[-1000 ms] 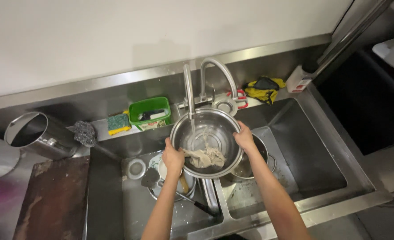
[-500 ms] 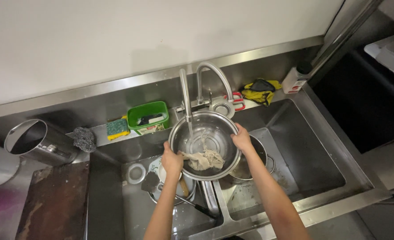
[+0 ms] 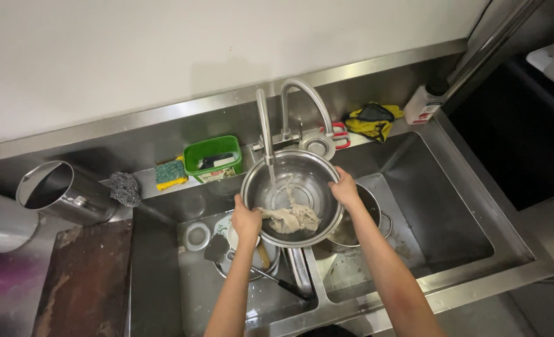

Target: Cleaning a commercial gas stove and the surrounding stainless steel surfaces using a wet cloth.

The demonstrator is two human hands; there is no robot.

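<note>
The left hand [image 3: 246,220] has its fingers closed over the near-left rim of a steel bowl [image 3: 308,178], and the right hand [image 3: 344,189] grips the right rim. The bowl hangs over the sink [image 3: 452,212] divider under the tap [image 3: 266,134], with pale scraps [image 3: 291,218] inside. A pot [image 3: 377,218] sits beneath, a green tub [image 3: 212,159] at the back edge.

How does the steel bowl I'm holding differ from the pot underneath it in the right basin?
The steel bowl is held up by the left hand and right hand; the pot rests in the sink. The bowl shows fully and holds pale meat; the pot is mostly hidden. Both are shiny metal.
</note>
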